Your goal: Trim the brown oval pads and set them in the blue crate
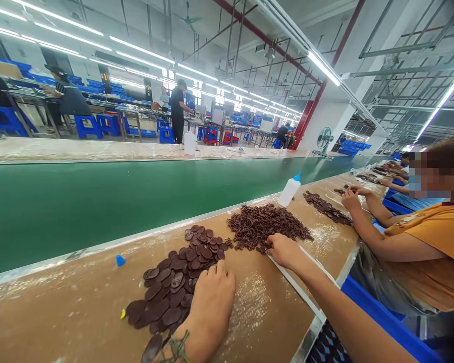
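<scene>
A spread of flat, dark brown oval discs (173, 295) lies on the brown-covered bench. My left hand (214, 297) rests at its right side, back up, with the fingers curled down and together. What those fingertips hold, if anything, is hidden. Beyond and to the right is a heap of small, curly dark brown pieces (269, 224). My right hand (283, 249) reaches to the heap's near edge, thumb and forefinger closed in a pinch at the small pieces. Whatever sits in that pinch is too small to make out.
Behind the heap stands a white squeeze bottle (289, 190) with a blue tip. A blue cap (120, 260) lies left of the discs. A green conveyor belt (79, 206) runs past the bench. At right, a co-worker in an orange shirt (423, 252) handles similar pieces.
</scene>
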Tool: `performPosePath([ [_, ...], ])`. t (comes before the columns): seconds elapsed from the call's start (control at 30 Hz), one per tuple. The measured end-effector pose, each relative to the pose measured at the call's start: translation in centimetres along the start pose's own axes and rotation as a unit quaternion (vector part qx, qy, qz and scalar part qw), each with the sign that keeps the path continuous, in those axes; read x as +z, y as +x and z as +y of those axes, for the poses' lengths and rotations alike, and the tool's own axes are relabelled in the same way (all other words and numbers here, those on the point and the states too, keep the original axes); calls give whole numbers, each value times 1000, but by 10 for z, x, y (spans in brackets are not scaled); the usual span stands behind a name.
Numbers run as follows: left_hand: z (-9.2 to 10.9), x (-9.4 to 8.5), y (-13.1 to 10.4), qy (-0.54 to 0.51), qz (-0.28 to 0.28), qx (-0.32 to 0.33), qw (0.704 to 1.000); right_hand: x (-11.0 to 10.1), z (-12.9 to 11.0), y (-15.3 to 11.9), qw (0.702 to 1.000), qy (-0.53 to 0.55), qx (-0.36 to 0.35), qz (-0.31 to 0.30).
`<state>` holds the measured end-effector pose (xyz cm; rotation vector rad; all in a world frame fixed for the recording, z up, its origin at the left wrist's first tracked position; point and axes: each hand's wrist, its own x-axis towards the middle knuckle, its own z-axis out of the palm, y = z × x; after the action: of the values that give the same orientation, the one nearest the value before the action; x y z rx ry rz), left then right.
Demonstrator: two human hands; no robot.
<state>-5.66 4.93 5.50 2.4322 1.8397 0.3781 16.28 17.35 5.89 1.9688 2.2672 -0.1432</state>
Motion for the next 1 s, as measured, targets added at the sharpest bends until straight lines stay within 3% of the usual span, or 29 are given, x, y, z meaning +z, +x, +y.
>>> performPosePath([
  [0.27,-5,0,5,2,-75,-16,997,8,7,-14,986,138,-17,86],
  [0.37,-5,-7,5,-9,-105,-12,994,8,9,-33,962,250,-11,110],
  [0.43,-4,-11,5,-21,-116,4,993,10,8,-50,933,346,-4,94],
  [0.5,-1,-11,3,-64,-98,24,993,12,6,-71,898,434,-2,67],
  [0.57,4,-3,1,-181,-51,32,982,13,1,-91,849,526,-2,52],
  [0.67,14,18,-5,-417,-18,9,909,19,-12,-118,714,697,36,57],
  [0.73,21,33,-12,-472,-6,30,881,30,-25,-131,628,770,84,70],
  [0.87,30,52,-22,-458,40,140,877,67,-54,-149,579,805,119,57],
  [0.93,31,55,-24,-462,13,155,873,85,-65,-155,548,825,129,40],
  [1.0,31,56,-24,-494,-35,130,859,96,-72,-162,517,843,143,38],
])
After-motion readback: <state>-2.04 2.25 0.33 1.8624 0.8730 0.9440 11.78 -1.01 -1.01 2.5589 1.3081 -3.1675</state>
